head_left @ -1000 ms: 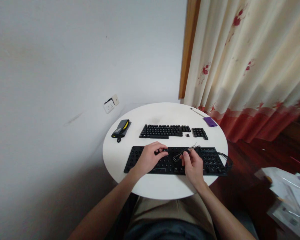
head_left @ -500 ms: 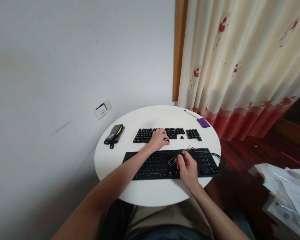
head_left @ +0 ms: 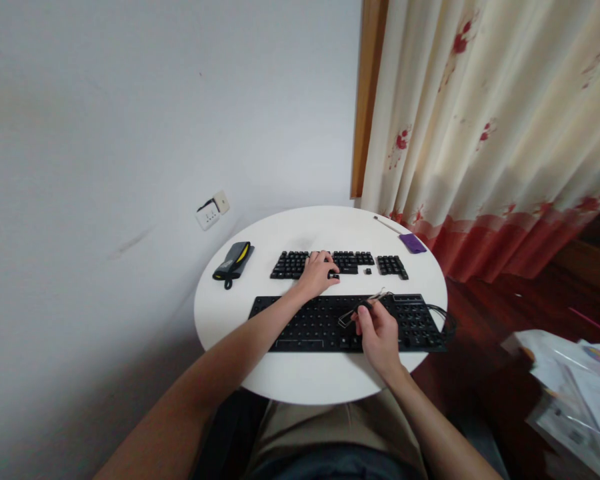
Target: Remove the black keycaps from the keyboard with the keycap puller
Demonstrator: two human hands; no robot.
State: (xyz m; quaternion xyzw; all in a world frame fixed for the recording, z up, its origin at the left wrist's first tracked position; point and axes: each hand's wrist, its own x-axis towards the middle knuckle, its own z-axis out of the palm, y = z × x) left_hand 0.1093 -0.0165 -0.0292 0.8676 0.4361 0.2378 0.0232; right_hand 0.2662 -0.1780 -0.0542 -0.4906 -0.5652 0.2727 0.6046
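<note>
My left hand [head_left: 316,272] reaches over the loose black keycaps [head_left: 290,265] laid out in rows on the round white table. Its thumb and forefinger close around a small black keycap [head_left: 334,275] at the front of the rows. A black keyboard base [head_left: 300,327] with its keycaps off lies nearer to me. Over this base, my right hand [head_left: 379,330] grips a wire keycap puller [head_left: 347,319] by its dark middle, thin wire loops sticking out at both ends. A single keycap [head_left: 368,271] and a number-pad block of keycaps [head_left: 393,265] sit to the right.
A grey and yellow pouch [head_left: 233,261] lies at the table's left. A purple cloth [head_left: 413,243] and a thin brush [head_left: 387,225] are at the back right. A coiled cable [head_left: 447,323] hangs by the right edge. Wall and curtain [head_left: 430,133] stand behind.
The view has shifted slightly, moving the whole scene a little right and up. Both hands keep nearly the same places over the keycaps and the keyboard base.
</note>
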